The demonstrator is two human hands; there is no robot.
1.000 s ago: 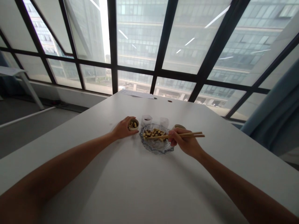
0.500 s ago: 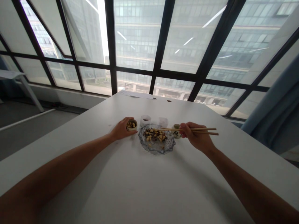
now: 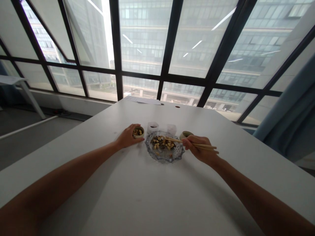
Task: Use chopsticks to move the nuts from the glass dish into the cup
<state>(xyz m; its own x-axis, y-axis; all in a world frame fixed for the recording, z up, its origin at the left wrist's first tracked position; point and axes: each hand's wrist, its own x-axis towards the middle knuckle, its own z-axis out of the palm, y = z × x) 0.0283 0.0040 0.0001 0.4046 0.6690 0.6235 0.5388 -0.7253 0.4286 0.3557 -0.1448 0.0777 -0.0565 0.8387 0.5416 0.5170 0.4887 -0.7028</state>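
Observation:
My left hand curves round a small cup that has yellowish and dark bits inside. In my right hand is a pair of wooden chopsticks, their tips over the heap of nut-like pieces. That mixed pale and dark heap lies in a scalloped clear glass dish between my hands. Whether the tips pinch a piece is too small to tell. A second small cup stands just behind my right hand, partly hidden by it.
Behind the dish are two small whitish containers, the left container with something dark inside and the right container. Papers lie at the far edge of the white table. Windows rise beyond; a blue curtain hangs at right.
My right hand has moved left and slightly down, bringing the chopsticks down and further over the dish. My left hand stays round its cup.

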